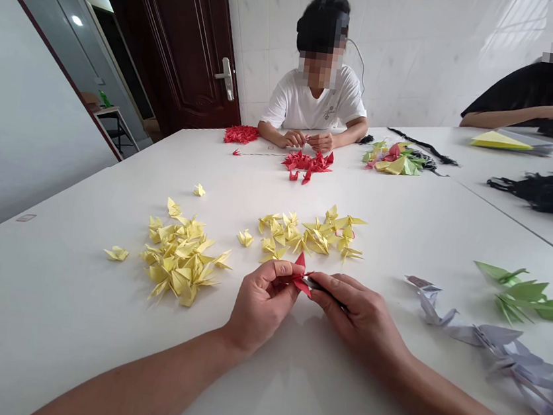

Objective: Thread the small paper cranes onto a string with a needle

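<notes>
A small red folded paper piece [301,263] is pinched between the fingers and thumb of my left hand [261,304], near the middle of the white table [94,320]. My right hand [362,310] grips a thin dark tool [320,287], and its tip touches the red paper. Beyond my hands lies a loose pile of yellow paper cranes [303,234]. A denser pile of yellow cranes [181,256] sits to the left of my left hand.
Purple-grey cranes [509,354] and green cranes [536,296] lie at the right. Across the table a person [319,99] handles red cranes [309,162], beside mixed-colour cranes [396,158]. Another person [529,93] sits far right, near black cords [552,192].
</notes>
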`<state>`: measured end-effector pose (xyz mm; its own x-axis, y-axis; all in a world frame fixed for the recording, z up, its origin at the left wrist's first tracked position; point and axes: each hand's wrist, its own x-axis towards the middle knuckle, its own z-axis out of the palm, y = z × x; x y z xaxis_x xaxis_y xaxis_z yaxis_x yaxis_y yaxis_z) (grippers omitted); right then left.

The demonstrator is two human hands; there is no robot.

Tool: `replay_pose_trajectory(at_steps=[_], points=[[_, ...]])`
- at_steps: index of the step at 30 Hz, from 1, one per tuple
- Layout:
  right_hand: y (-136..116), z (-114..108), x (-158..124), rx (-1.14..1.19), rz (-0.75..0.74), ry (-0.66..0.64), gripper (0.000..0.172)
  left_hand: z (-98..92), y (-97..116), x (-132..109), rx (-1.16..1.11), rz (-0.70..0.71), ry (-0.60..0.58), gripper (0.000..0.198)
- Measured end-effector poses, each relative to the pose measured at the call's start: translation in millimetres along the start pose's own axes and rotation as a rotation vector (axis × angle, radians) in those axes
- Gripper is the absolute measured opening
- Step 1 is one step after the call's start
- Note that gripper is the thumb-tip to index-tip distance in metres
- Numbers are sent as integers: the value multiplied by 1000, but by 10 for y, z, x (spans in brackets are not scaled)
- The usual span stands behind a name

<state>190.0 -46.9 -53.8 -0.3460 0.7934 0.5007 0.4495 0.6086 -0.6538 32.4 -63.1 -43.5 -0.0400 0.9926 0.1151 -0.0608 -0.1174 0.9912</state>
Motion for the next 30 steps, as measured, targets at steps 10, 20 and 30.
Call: replay_pose_trajectory(at_steps=[10, 20, 30], points=[[-8, -9, -11, -7, 13, -15, 24, -8, 12, -10, 16, -2, -24, 16], [4, -6, -4, -18, -3, 7, 25, -10, -6, -2, 2, 16, -29, 14], [-20, -24, -26, 11, 9, -5, 22, -6, 21, -14, 14, -17, -13, 15]])
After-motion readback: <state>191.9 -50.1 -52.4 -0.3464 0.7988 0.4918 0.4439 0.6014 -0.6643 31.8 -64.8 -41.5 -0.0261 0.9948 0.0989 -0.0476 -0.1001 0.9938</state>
